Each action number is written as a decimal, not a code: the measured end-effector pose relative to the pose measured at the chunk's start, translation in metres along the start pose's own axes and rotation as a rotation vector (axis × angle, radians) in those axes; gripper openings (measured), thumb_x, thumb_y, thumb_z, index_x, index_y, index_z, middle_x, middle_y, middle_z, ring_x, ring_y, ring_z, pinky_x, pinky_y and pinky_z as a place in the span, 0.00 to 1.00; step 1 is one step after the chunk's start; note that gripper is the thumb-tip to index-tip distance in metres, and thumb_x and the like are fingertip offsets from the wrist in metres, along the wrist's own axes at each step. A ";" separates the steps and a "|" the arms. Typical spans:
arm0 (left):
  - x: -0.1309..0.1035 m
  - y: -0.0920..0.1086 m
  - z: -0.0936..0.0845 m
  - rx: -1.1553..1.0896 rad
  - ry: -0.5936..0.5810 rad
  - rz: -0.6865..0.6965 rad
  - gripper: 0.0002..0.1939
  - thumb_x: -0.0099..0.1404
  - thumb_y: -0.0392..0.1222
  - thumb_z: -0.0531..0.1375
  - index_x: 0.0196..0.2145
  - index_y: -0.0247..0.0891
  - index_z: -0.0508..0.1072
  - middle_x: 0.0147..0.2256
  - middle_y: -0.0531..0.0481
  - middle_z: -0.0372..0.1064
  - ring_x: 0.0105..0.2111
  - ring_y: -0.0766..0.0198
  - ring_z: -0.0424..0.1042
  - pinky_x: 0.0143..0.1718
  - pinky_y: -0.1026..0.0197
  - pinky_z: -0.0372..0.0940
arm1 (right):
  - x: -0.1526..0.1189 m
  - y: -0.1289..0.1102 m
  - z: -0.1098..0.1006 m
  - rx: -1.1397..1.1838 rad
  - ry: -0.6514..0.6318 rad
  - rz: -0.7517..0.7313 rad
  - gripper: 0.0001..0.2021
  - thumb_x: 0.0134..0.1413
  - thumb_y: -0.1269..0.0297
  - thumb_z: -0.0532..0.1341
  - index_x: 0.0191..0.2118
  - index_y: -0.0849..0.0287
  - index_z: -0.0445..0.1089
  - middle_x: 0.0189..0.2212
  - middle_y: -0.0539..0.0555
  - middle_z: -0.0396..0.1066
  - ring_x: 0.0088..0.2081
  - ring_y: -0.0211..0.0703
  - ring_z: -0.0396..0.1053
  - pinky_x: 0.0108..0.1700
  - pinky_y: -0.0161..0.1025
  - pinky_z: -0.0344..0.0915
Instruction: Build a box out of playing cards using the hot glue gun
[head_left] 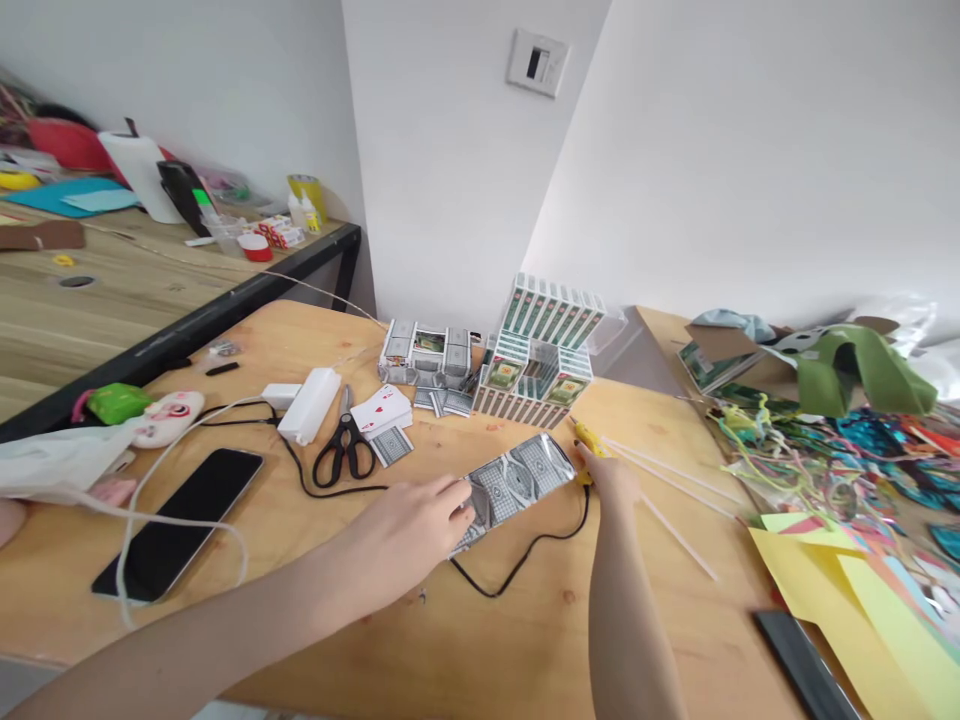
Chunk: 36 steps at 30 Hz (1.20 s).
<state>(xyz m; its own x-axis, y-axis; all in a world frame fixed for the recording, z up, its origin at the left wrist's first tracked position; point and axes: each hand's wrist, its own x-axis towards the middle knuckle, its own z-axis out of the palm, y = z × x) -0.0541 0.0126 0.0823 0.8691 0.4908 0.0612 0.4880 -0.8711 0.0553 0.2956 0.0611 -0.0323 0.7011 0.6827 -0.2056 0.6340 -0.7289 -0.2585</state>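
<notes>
My left hand (420,528) is closed on the left end of a long piece made of grey-backed playing cards (519,478). This piece is tilted above the table and its surface shines. At its far right end, my right hand (611,478) has its fingers around a yellow hot glue gun (589,438), whose black cord loops below the cards. Beyond my hands stand a stepped stack of green-and-white card boxes (536,375) and a small structure of grey cards (426,352). Loose playing cards (381,410) lie beside black scissors (345,450).
A phone (180,520), a white power block (309,405) and tangled cables are on the left. Clear glue sticks (679,535) lie right of my right hand. Coloured paper (817,590), craft scraps and green felt (862,370) crowd the right side. The wall rises behind.
</notes>
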 end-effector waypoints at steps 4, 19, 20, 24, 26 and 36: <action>-0.003 -0.008 0.000 0.056 0.050 0.084 0.09 0.61 0.25 0.55 0.32 0.36 0.70 0.33 0.49 0.68 0.32 0.60 0.67 0.25 0.60 0.57 | -0.003 0.001 -0.002 0.024 0.008 0.119 0.20 0.49 0.49 0.57 0.40 0.57 0.74 0.36 0.63 0.75 0.38 0.54 0.73 0.37 0.44 0.64; -0.007 -0.041 0.023 -0.134 0.150 0.013 0.07 0.61 0.36 0.56 0.37 0.38 0.72 0.30 0.52 0.69 0.32 0.63 0.69 0.30 0.63 0.61 | -0.090 0.008 -0.072 0.483 0.479 -0.199 0.24 0.40 0.47 0.64 0.39 0.59 0.62 0.28 0.55 0.70 0.28 0.46 0.68 0.27 0.39 0.63; -0.006 -0.040 0.025 -0.179 0.170 -0.035 0.09 0.61 0.36 0.56 0.39 0.38 0.72 0.31 0.51 0.69 0.33 0.63 0.70 0.31 0.64 0.62 | -0.103 0.003 -0.075 0.519 0.494 -0.278 0.25 0.38 0.48 0.66 0.38 0.58 0.60 0.29 0.54 0.70 0.27 0.45 0.68 0.27 0.38 0.63; -0.007 -0.030 0.032 -0.318 0.234 -0.158 0.11 0.61 0.34 0.55 0.41 0.38 0.73 0.33 0.50 0.70 0.34 0.64 0.71 0.36 0.64 0.65 | -0.148 -0.022 -0.075 0.479 0.468 -0.506 0.21 0.41 0.49 0.65 0.36 0.54 0.58 0.27 0.50 0.69 0.22 0.39 0.65 0.24 0.36 0.61; -0.010 -0.023 0.035 -0.330 0.261 -0.166 0.11 0.63 0.34 0.55 0.42 0.38 0.73 0.34 0.49 0.71 0.35 0.63 0.71 0.38 0.63 0.66 | -0.160 -0.031 -0.072 0.409 0.488 -0.590 0.20 0.44 0.49 0.63 0.38 0.55 0.59 0.30 0.52 0.71 0.24 0.41 0.68 0.24 0.36 0.62; -0.020 -0.014 0.046 -0.207 0.242 -0.200 0.12 0.66 0.37 0.54 0.46 0.35 0.70 0.38 0.46 0.71 0.36 0.60 0.73 0.38 0.61 0.68 | -0.170 -0.048 -0.060 0.042 0.560 -0.977 0.09 0.55 0.58 0.56 0.38 0.56 0.59 0.25 0.52 0.72 0.23 0.44 0.70 0.22 0.34 0.56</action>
<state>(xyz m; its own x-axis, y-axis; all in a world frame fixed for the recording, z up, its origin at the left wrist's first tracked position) -0.0743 0.0144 0.0349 0.7020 0.6624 0.2615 0.5977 -0.7477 0.2892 0.1651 -0.0231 0.0718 -0.0352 0.8332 0.5519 0.9873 0.1147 -0.1102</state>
